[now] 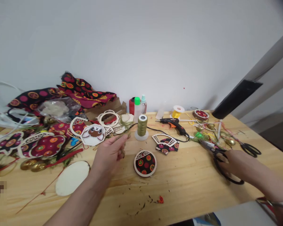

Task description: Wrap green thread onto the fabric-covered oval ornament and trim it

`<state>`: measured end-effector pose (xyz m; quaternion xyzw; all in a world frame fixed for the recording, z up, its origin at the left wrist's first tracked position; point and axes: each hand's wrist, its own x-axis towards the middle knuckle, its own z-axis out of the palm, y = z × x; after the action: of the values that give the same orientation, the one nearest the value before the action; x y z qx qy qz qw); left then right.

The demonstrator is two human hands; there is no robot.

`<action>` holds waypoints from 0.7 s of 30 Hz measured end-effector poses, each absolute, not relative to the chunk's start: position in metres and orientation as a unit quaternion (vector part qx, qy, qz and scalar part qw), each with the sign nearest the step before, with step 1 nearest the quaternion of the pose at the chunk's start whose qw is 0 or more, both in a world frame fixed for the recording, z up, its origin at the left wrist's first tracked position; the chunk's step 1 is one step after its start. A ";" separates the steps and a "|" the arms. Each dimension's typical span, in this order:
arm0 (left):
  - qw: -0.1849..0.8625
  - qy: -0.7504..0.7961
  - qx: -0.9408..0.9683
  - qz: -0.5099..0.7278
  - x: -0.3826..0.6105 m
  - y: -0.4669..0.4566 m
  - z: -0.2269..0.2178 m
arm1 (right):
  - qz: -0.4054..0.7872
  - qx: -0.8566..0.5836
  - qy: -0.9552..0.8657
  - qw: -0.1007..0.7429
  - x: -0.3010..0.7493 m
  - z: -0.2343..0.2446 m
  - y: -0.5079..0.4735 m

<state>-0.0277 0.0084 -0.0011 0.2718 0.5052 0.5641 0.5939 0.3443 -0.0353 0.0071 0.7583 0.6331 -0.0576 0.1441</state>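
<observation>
My left hand [112, 147] is closed, thumb and index finger together, just left of a spool of olive-green thread [141, 126]. Whatever those fingers may hold is too fine to make out. Below the spool lies a round wooden-framed ornament [145, 163] with dark patterned fabric inside. A fan-shaped wooden piece [165, 141] rests on a scrap of the same fabric to its right. At the right of the table, my right hand [237, 161] grips scissors [218, 153] with large black handles; their blades point away to the left. My fingertips there are partly hidden.
Behind the spool stand bottles [137, 108]. A hot glue gun [173, 124] and a roll of yellow cord [176, 112] sit at the back. More scissors [250, 149] lie far right. Fabric [85, 91], ornaments and a sheep-face piece [93, 134] crowd the left.
</observation>
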 end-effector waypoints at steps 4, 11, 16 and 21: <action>0.596 0.504 0.273 0.562 -0.028 0.008 -0.001 | -0.046 0.777 0.603 0.172 0.338 0.015 -0.031; 0.604 0.498 0.272 0.560 -0.028 0.006 0.000 | -0.006 0.713 0.698 0.063 0.294 0.050 -0.004; 0.608 0.506 0.278 0.544 -0.027 0.005 -0.001 | -0.039 0.572 0.817 -0.060 0.230 0.044 0.043; 0.612 0.502 0.280 0.543 -0.026 0.006 -0.002 | -0.006 0.526 0.850 -0.019 0.203 0.020 0.078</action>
<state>-0.0263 0.0057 -0.0020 0.2798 0.5018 0.5432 0.6123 0.2026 0.0781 0.0199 0.5259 0.8503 -0.0056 -0.0189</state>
